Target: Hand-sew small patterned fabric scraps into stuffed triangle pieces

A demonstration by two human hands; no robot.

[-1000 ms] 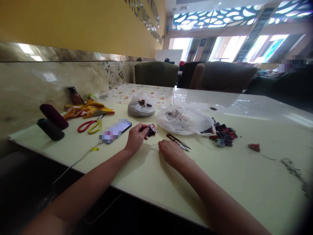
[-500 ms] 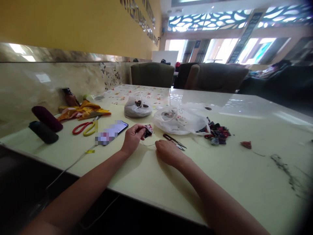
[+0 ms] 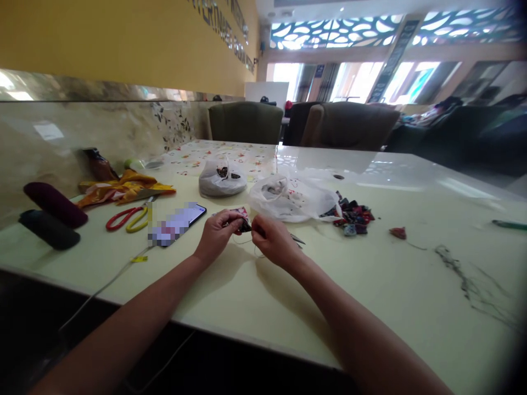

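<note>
Between its thumb and fingers my left hand (image 3: 218,233) pinches a small scrap of patterned fabric (image 3: 246,225), dark with red and white. My right hand (image 3: 272,238) is closed with its fingertips against the fabric's right edge; what they grip is hidden. A thin thread (image 3: 242,242) loops below the fabric and under my right fingers. Behind my right hand lies a pair of thread snips (image 3: 297,240), mostly covered, its blade tips showing.
Two white plastic bags (image 3: 222,184) stand beyond my hands, beside a pile of fabric pieces (image 3: 354,216). Leftward lie a phone (image 3: 177,225), red-and-yellow scissors (image 3: 128,218), orange cloth (image 3: 123,189) and two thread spools (image 3: 51,233). A fabric piece (image 3: 398,233) and tangled thread (image 3: 457,269) lie right.
My right hand has moved up and left to the fabric, now covering most of the snips. The thread that stretched between my hands hangs in loops. The view has shifted slightly right.
</note>
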